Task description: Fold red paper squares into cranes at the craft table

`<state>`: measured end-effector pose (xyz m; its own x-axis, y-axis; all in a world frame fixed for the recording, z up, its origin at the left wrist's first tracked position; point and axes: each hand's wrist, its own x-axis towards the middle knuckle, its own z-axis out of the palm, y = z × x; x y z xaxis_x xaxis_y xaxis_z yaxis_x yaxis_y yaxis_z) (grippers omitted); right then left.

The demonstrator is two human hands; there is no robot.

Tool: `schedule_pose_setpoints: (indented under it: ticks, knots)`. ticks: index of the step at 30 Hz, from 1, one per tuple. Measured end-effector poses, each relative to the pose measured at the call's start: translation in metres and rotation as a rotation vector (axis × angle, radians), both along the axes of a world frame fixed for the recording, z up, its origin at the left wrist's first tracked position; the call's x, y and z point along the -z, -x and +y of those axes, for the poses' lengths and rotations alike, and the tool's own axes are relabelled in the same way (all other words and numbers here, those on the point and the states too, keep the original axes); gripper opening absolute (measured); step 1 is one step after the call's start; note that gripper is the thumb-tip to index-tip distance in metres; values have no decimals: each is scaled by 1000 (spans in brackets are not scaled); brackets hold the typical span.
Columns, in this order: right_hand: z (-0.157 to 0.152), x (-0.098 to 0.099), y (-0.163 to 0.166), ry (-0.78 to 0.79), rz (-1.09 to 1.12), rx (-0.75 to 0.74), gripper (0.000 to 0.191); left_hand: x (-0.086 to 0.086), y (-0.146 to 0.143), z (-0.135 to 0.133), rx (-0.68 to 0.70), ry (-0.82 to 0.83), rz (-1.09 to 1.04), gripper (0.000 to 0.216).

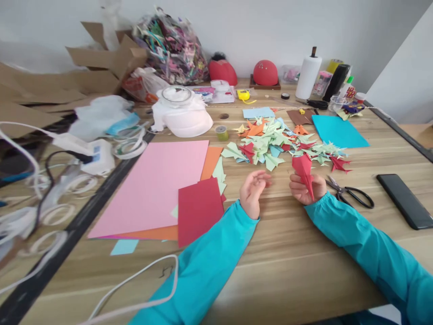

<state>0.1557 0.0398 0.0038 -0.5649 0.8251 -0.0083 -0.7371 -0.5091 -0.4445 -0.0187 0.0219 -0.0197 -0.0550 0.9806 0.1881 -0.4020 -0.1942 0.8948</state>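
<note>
My right hand rests on the wooden table and is closed on a folded red paper piece, which points up and slightly left. My left hand lies beside it, fingers loosely curled and apart, with nothing in it. Both arms wear teal sleeves. Just beyond the hands lies a pile of folded paper figures in green, red, orange and blue.
Black scissors and a dark phone lie right of my right hand. Pink, orange and dark red paper sheets lie to the left, a blue sheet behind. Cables, tape rolls, cardboard, a paper towel roll crowd the back and left.
</note>
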Motion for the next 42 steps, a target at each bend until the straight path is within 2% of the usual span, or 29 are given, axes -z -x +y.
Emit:
schedule_pose_setpoints:
  ticks: [3,9,13,17,22,26,32,36,42]
  knots:
    - [-1,0,-1,-35,72,-80,26,-3,-1,-3,7,-16,42,24]
    - [-1,1,0,-135,67,-110,24,-13,-1,-8,4,-22,152,22]
    - [-3,0,1,-145,22,-132,17,-17,-3,-9,7,18,186,21]
    - [-6,0,5,-135,-48,-156,13,-19,-5,-9,35,61,185,22]
    - [-13,2,12,-139,-243,-298,16,-22,-6,-7,142,93,231,22]
    - [-16,2,15,-175,-304,-303,17,-23,-5,-7,166,112,267,21]
    - [-15,-4,15,-141,-329,-273,19,-17,-1,-5,177,121,153,12]
    - [-15,-5,14,-119,-346,-290,21,-14,0,-3,141,144,54,19]
    - [-14,2,15,-89,-349,-395,24,-20,-1,-5,286,114,110,27]
